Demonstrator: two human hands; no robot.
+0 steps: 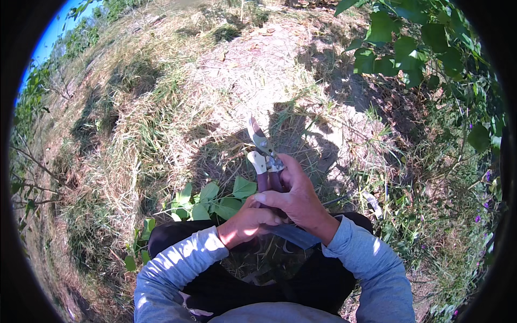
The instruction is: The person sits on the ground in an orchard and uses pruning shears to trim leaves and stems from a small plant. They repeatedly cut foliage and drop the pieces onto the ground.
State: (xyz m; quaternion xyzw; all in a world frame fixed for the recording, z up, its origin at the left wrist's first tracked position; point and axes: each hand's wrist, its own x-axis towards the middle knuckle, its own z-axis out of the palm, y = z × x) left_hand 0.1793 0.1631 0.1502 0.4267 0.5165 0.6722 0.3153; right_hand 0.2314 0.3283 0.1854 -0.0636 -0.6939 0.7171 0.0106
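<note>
A pair of pruning shears (262,145) with dark purplish handles points away from me, its metal blades uppermost. My right hand (297,194) is closed around the handles, its index finger up near the pivot. My left hand (248,222) meets it at the lower end of the handles; what its fingers grip there is partly hidden. Under my hands lies a dark blue-grey strip (297,236), its nature unclear. A leafy green cutting (210,202) extends leftward beside my left hand, and whether I hold its stem cannot be seen.
Dry and green grass (141,121) covers the ground in front of my bent knees. A broad-leaved green plant (408,44) hangs in at the upper right. Small purple flowers (478,219) grow at the right edge. Bare thin twigs (38,163) stand at the far left.
</note>
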